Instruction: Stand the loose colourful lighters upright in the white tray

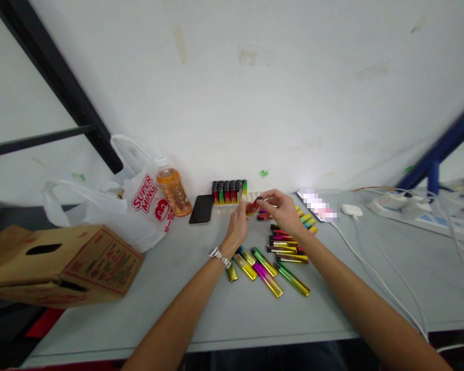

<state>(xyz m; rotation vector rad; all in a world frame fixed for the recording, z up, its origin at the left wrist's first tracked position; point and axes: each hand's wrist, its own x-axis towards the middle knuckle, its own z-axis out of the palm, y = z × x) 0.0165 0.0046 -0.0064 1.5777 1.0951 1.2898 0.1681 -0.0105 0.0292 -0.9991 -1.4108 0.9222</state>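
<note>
Both hands meet above the table around a small red and gold lighter [252, 207]. My left hand [237, 225], with a metal watch [219, 255] at the wrist, grips the lighter's lower part. My right hand [283, 210] pinches its dark top end between thumb and fingers. Just behind, several dark-topped lighters [227, 192] stand upright in rows in a white tray [251, 196], whose right side shows open slots. Shiny lighters in gold, green and magenta [268, 280] lie loose before the hands. More lighters [288, 249] lie side by side under the right forearm.
Left of the tray lie a dark phone [201, 209], an orange drink bottle [174, 188], a white plastic bag [143, 206] and a cardboard box [96, 263]. On the right are a lit phone [317, 205], a white charger case [351, 210], cables and a power strip [421, 219]. A wall stands behind.
</note>
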